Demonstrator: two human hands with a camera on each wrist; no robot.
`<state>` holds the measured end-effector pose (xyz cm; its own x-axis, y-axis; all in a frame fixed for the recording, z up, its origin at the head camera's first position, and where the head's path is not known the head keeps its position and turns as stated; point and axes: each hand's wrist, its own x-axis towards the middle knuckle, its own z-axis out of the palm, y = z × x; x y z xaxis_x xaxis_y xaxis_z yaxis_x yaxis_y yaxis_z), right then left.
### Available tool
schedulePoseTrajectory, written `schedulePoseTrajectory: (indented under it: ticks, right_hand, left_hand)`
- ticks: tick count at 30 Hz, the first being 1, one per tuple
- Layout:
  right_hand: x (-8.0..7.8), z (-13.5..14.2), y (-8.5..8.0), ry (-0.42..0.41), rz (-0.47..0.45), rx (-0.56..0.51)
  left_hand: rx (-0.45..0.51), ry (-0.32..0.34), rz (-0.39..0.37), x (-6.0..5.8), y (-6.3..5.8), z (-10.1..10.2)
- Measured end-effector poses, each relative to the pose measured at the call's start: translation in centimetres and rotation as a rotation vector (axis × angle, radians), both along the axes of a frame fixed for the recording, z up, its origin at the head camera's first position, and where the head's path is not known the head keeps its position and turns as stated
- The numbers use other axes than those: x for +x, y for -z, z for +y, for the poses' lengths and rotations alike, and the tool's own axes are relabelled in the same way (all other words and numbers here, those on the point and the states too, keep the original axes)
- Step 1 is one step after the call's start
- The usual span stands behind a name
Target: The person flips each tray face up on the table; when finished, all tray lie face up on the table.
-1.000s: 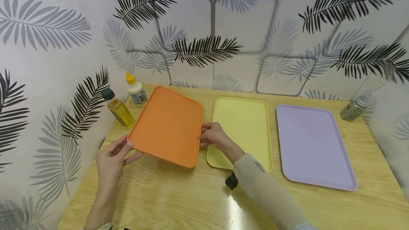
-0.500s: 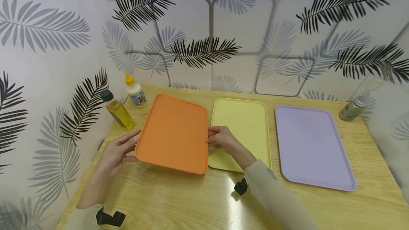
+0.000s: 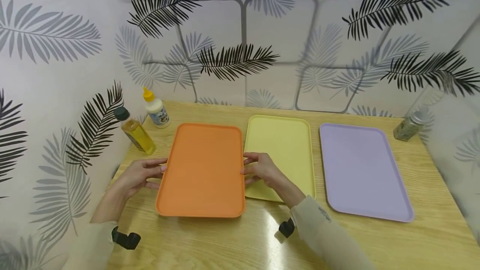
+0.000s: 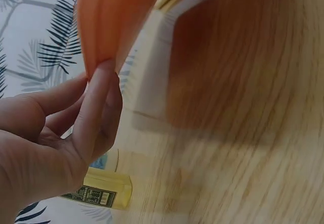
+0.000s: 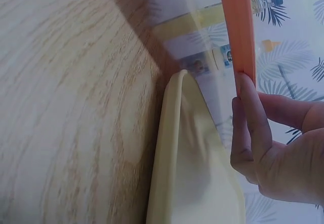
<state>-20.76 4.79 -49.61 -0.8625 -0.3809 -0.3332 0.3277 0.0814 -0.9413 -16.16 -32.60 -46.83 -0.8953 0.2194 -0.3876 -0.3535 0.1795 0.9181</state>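
An orange tray hangs above the wooden table between both hands, and the left wrist view shows its dark reflection on the tabletop. My left hand pinches its left edge; in the left wrist view the fingers meet at the rim. On the opposite side, my right hand holds the right edge between thumb and fingers. A yellow tray lies flat on the table, partly under the right hand and close beside the orange one. Farther right rests a purple tray.
At the back left stand an oil bottle with a dark green cap and a white bottle with a yellow nozzle. A small glass jar is at the far right. Patterned walls border the wooden table.
The orange tray has come toward the person and turned from a slant to nearly straight and level. Both hands have moved with it, keeping hold of its edges.
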Motion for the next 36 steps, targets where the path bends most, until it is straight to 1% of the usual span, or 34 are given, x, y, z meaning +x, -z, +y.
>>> schedulePoseTrajectory:
  ticks: [4, 6, 9, 12, 14, 18, 21, 25, 28, 29, 30, 32, 33, 36]
  right_hand:
    - [0.1, -0.2, -0.1, 0.018, 0.021, -0.001]
    - [0.0, -0.3, 0.0, 0.03, 0.025, 0.005]
    - [-0.1, -0.5, 0.2, 0.043, 0.039, 0.018]
    - [-0.3, -0.8, 0.3, 0.06, 0.048, 0.033]
    - [-0.5, -0.9, 0.3, 0.073, 0.053, 0.042]
    - [-0.9, -1.1, 0.3, 0.101, 0.042, 0.054]
    - [-1.3, -1.3, 0.6, 0.099, 0.047, 0.066]
    - [-1.9, -1.6, 0.7, 0.091, 0.065, 0.082]
    - [-2.4, -1.9, 0.8, 0.099, 0.068, 0.085]
    - [-2.5, -2.1, 0.9, 0.099, 0.068, 0.084]
    - [-2.7, -2.2, 0.9, 0.099, 0.072, 0.085]
    - [-3.0, -2.5, 1.0, 0.097, 0.074, 0.087]
    - [-3.2, -2.7, 1.0, 0.096, 0.074, 0.087]
    - [-3.5, -3.1, 0.9, 0.102, 0.081, 0.098]
  left_hand:
    - [-0.052, 0.023, -0.009, -0.7, 0.4, 0.1]
    - [-0.091, 0.019, -0.01, -1.1, 0.5, 0.4]
    - [-0.187, 0.011, 0.008, -1.7, 0.6, 1.1]
    - [-0.303, 0.003, 0.037, -2.4, 0.9, 1.9]
    - [-0.354, 0.007, 0.06, -2.9, 1.1, 2.4]
    - [-0.398, 0.008, 0.098, -3.9, 1.8, 3.1]
    - [-0.415, 0.012, 0.119, -4.6, 2.0, 3.3]
    - [-0.507, 0.033, 0.161, -5.4, 2.0, 3.3]
    - [-0.577, 0.056, 0.215, -6.3, 2.3, 3.1]
    - [-0.592, 0.062, 0.229, -6.7, 2.5, 3.0]
    - [-0.584, 0.07, 0.26, -7.1, 2.8, 2.7]
    - [-0.605, 0.074, 0.273, -7.6, 3.0, 2.5]
    - [-0.607, 0.076, 0.267, -7.8, 3.0, 2.4]
    - [-0.658, 0.07, 0.252, -8.2, 2.7, 2.6]
